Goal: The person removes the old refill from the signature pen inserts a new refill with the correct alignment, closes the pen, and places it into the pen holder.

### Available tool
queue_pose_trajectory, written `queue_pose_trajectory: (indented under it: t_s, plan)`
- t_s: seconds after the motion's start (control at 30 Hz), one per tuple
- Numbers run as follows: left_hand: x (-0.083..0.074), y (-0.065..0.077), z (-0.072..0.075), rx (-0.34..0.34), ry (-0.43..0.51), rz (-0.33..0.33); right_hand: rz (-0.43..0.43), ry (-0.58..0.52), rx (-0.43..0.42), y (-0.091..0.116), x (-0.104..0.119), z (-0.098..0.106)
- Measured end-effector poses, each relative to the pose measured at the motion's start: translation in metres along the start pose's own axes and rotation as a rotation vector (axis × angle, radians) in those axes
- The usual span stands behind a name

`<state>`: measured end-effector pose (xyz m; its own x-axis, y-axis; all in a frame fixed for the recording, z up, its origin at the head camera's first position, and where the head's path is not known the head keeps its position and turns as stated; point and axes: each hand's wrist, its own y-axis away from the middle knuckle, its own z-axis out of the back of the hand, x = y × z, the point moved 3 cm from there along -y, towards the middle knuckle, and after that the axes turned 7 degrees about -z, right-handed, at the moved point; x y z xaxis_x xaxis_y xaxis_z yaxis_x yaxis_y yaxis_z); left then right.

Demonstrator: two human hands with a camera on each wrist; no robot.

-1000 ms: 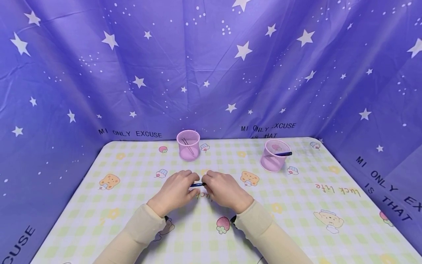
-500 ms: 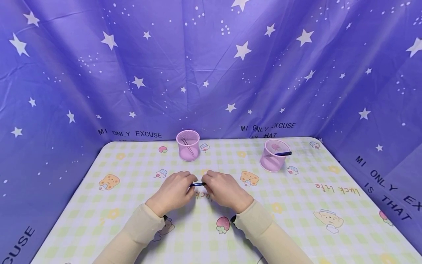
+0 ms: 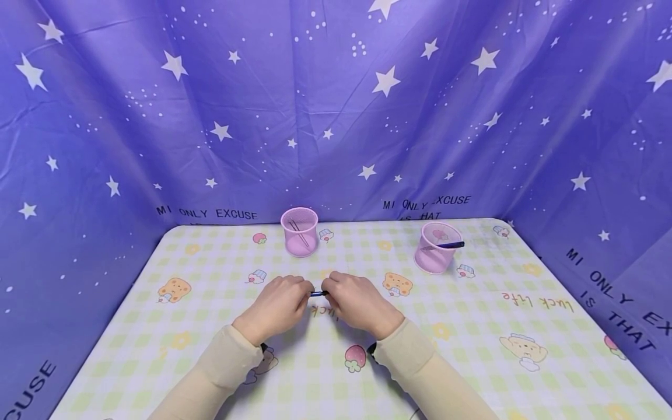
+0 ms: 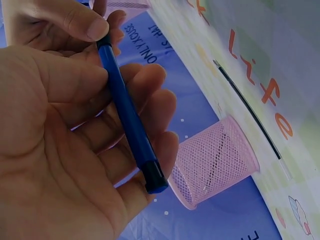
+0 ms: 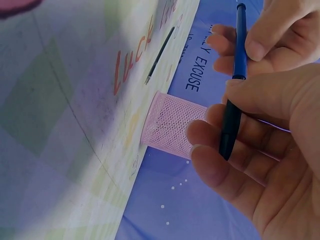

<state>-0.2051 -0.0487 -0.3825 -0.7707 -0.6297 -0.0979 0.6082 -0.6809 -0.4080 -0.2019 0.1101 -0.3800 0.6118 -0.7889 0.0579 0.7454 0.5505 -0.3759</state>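
Note:
Both hands meet over the middle of the table, holding one pen (image 3: 318, 293) between them. With thumb and fingers my left hand (image 3: 277, 306) pinches the blue barrel (image 4: 127, 112), whose black end cap points out past the fingers in the left wrist view. My right hand (image 3: 359, 300) grips the pen's black front section (image 5: 231, 122), thumb on top and fingers beneath. The two parts line up end to end. On the tablecloth beyond the hands lies a loose pen refill (image 4: 250, 110), which the hands hide in the head view.
A pink mesh cup (image 3: 301, 245) with thin sticks (image 3: 299, 232) inside stands at the back, left of centre. Another pink mesh cup (image 3: 433, 261), with a dark pen (image 3: 451, 245) leaning over its rim, stands back right. A starry purple curtain (image 3: 336, 105) borders the table (image 3: 472, 373).
My left hand's thumb and fingers have drawn together, and the hand has shifted slightly right along the barrel, so less of the pen shows. The right hand stays in place.

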Motion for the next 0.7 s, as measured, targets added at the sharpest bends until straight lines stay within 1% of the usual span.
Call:
queue_pose_trajectory:
  t_s: [0.23, 0.43, 0.7]
  plan:
    - [-0.0009, 0.0005, 0.0006, -0.021, 0.007, -0.017, 0.001, -0.005, 0.016, -0.0003, -0.0002, -0.0014]
    - [-0.0021, 0.0002, 0.0030, -0.039, 0.036, -0.015, 0.004, -0.002, 0.014, -0.0003, -0.0002, -0.0013]
    - [-0.0011, -0.0001, 0.0023, -0.055, 0.051, -0.025, 0.003, 0.000, 0.011, -0.0001, 0.0004, -0.0001]
